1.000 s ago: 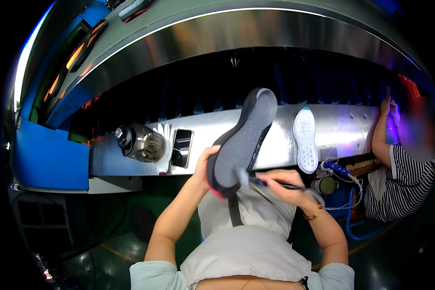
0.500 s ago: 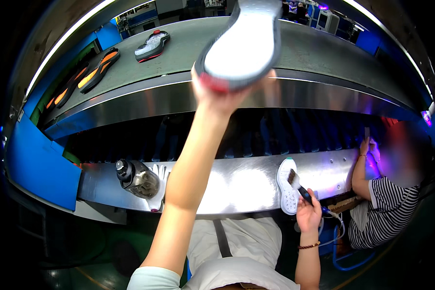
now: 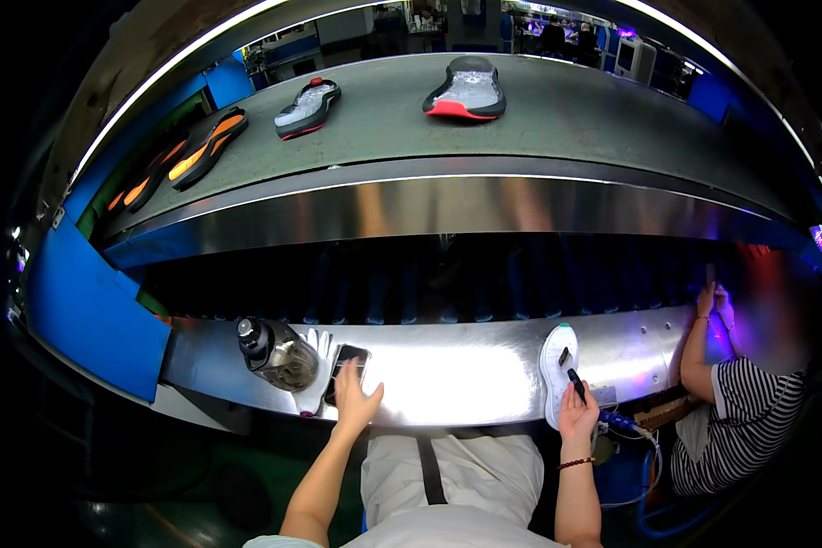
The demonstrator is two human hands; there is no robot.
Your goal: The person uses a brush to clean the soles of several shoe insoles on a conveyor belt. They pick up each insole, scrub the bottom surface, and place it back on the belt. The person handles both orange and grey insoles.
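Note:
My left hand (image 3: 356, 400) is over the metal shelf with its fingers apart, its fingertips on or just above a dark smartphone (image 3: 352, 353). I cannot tell whether they touch it. Further right, my right hand (image 3: 577, 418) is closed round the black handle of a brush (image 3: 575, 384). The brush's dark bristles are over a white shoe sole (image 3: 552, 391), which lies lengthwise on the shelf. Up on the green conveyor belt (image 3: 384, 119), a grey and black shoe sole with a red end (image 3: 467, 89) rests by itself, beyond both hands.
Left of the phone lie a white glove (image 3: 314, 388) and a dark bottle (image 3: 283, 361). A grey sole (image 3: 309, 108) and several orange and black soles (image 3: 210, 148) sit on the belt's left. A co-worker in a striped shirt (image 3: 735, 402) sits at the right.
My left hand has let go of the red-ended sole, now on the belt, and has come down to the phone. My right hand still holds the brush at the white sole.

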